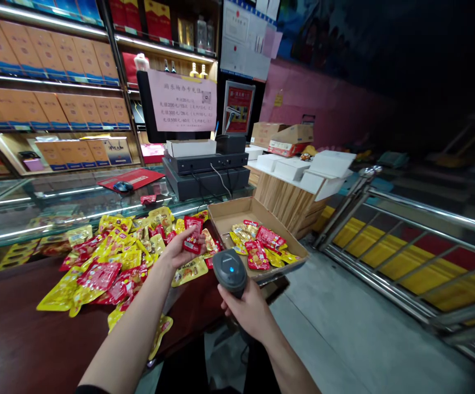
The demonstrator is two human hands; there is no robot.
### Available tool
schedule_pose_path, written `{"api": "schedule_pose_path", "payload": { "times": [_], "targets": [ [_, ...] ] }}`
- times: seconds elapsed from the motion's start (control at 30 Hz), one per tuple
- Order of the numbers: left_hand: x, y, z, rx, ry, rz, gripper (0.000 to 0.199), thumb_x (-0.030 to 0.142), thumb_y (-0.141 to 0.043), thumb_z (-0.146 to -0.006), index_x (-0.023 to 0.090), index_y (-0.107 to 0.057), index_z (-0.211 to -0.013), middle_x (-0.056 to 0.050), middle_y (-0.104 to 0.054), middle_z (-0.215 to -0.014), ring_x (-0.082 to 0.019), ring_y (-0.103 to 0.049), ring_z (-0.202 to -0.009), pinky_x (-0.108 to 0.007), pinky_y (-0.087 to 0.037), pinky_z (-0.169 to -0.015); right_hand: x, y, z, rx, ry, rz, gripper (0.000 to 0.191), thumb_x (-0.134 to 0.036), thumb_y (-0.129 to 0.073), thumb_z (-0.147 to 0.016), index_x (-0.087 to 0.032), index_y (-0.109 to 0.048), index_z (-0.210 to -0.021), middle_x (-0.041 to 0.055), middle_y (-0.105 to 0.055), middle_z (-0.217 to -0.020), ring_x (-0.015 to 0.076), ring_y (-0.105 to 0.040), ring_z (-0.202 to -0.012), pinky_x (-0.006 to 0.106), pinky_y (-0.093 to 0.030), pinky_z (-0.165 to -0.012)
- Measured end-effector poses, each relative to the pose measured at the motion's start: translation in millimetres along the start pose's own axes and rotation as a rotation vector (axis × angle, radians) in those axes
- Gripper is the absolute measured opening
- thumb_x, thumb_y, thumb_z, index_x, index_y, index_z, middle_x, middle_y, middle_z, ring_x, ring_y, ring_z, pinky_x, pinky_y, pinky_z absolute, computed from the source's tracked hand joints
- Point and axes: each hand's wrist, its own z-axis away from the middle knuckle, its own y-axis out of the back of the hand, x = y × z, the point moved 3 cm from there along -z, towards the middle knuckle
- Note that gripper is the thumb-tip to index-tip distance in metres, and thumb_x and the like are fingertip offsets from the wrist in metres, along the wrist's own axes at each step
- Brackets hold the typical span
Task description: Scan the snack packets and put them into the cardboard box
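Between the fingers of my left hand [180, 250] is a red snack packet [193, 234], held up over the pile. My right hand [248, 309] is wrapped round the handle of a dark barcode scanner [230, 271], which shows a lit blue light on top. The scanner's head is just right of and nearer to me than the packet. A heap of yellow and red snack packets [116, 257] spreads across the counter to the left. On the right, an open cardboard box [233, 210] has several similar packets [260, 246] inside.
Behind the heap stand a glass display counter [69, 205], a mouse [123, 186] on a red mat, and a monitor [149, 109] with a paper sign. White boxes [290, 168] sit on a wooden cabinet [281, 197]. A metal railing [393, 268] runs along the right.
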Motion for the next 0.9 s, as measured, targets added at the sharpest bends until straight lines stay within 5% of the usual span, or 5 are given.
{"api": "schedule_pose_path", "payload": {
  "times": [0.13, 0.4, 0.67, 0.9],
  "targets": [
    [-2, 0.1, -12, 0.024, -0.04, -0.104, 0.02, 0.033, -0.067, -0.084, 0.013, -0.066, -0.088, -0.009, -0.071, -0.083, -0.02, -0.069, -0.077, -0.034, -0.057, -0.073, -1, 0, 3, -0.009, 0.011, 0.021, 0.022, -0.04, -0.065, -0.081, -0.019, -0.057, -0.083, -0.0007, -0.063, -0.057, 0.0153, -0.062, -0.046, 0.023, -0.05, -0.044],
    [10, 10.5, -24, 0.276, -0.075, -0.315, 0.025, 0.024, -0.087, -0.065, 0.012, -0.064, -0.067, -0.003, -0.067, -0.059, -0.012, -0.063, -0.053, -0.022, -0.052, -0.055, 1, -20, 5, -0.039, 0.035, -0.025, 0.025, -0.041, -0.065, -0.081, -0.021, -0.054, -0.092, -0.0025, -0.061, -0.059, 0.0158, -0.062, -0.046, 0.024, -0.051, -0.041],
    [8, 33.5, -22, 0.324, -0.041, -0.395, 0.04, 0.026, -0.093, -0.05, 0.013, -0.057, -0.061, 0.002, -0.06, -0.053, -0.007, -0.055, -0.046, -0.016, -0.039, -0.041, 7, -45, 5, -0.094, -0.026, -0.024, 0.026, -0.042, -0.064, -0.08, -0.019, -0.057, -0.09, -0.0043, -0.059, -0.052, 0.0159, -0.061, -0.041, 0.024, -0.051, -0.039],
    [9, 29.1, -16, 0.328, -0.021, -0.435, 0.044, 0.026, -0.094, -0.047, 0.013, -0.057, -0.067, 0.001, -0.064, -0.06, -0.008, -0.057, -0.05, -0.016, -0.04, -0.042, 3, -48, 9, -0.09, -0.023, -0.02, 0.027, -0.044, -0.064, -0.08, -0.019, -0.058, -0.09, -0.0048, -0.059, -0.051, 0.0161, -0.061, -0.04, 0.024, -0.051, -0.039]
  ]
}}
